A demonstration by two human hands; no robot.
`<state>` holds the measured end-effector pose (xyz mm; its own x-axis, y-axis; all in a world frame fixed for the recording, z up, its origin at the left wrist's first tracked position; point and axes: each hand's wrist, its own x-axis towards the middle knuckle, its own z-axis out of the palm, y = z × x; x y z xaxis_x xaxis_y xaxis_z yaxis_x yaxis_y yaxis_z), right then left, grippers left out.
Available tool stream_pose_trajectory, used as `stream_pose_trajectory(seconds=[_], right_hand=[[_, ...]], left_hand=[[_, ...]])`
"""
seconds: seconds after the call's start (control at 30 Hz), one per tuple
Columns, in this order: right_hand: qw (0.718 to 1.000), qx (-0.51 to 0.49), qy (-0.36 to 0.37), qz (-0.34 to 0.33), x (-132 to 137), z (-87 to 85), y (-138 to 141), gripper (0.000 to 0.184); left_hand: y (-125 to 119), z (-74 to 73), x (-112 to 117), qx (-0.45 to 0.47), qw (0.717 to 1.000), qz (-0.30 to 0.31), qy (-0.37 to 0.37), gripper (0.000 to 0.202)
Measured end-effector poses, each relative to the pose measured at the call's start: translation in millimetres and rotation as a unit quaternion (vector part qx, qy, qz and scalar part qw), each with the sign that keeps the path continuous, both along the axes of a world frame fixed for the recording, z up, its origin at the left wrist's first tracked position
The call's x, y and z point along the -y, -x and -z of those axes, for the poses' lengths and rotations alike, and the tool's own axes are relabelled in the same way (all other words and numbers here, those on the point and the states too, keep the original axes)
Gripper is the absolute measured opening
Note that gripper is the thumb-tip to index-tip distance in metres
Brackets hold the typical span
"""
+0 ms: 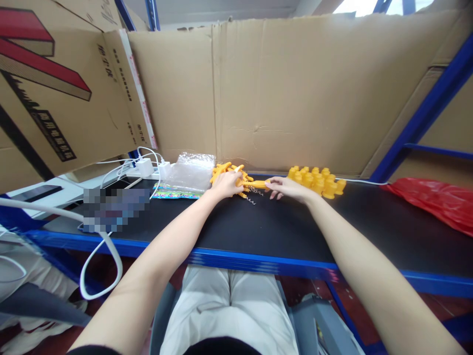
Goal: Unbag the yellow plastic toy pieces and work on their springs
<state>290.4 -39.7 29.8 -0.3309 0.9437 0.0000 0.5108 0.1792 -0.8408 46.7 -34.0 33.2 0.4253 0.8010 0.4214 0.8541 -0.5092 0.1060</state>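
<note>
Both arms reach to the back of the black tabletop. A slim yellow plastic piece (255, 184) spans the gap between my hands, lying sideways. My left hand (228, 184) is closed around its left end, beside a pile of yellow plastic parts (220, 170). My right hand (284, 188) pinches its right end between thumb and fingers. Several small metal springs (251, 200) lie on the table just below the piece. Upright yellow pieces (317, 180) stand in rows to the right of my right hand.
A clear plastic bag (192, 170) lies on a colourful packet (173, 192) at left, near white cables and chargers (145, 167). Red plastic bag (432, 202) at far right. Cardboard (295, 88) walls the back; a blue metal edge (258, 261) runs along the front.
</note>
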Motion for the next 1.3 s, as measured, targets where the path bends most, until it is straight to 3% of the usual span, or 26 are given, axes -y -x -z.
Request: stream_pose_trajectory(seconds=[0.17,0.4,0.87,0.97,1.1,1.3], right_hand=[[1.000,0.019,-0.009,-0.007,1,-0.5,1,0.024],[1.000,0.022,-0.019,-0.007,-1,-1.3,1,0.021],[0.999,0.039,-0.023,-0.010,0,-2.2,1,0.034],[0.993,0.095,-0.073,-0.004,0,-0.8,5,0.036],[0.950,0.196,-0.243,-0.007,4,0.9,22,0.036],[0.854,0.393,-0.342,-0.001,19,-0.8,48,0.023]], left_hand=[[0,0.6,0,0.001,1.000,0.001,0.004,0.028],[0,2.0,-3,0.002,1.000,0.012,0.004,0.030],[4,5.1,-11,0.011,1.000,0.027,0.002,0.029],[6,5.2,-11,0.006,0.999,0.030,-0.015,0.029],[7,6.2,-12,-0.002,0.999,0.030,-0.030,0.029],[6,8.2,-13,-0.017,0.998,0.040,-0.038,0.031]])
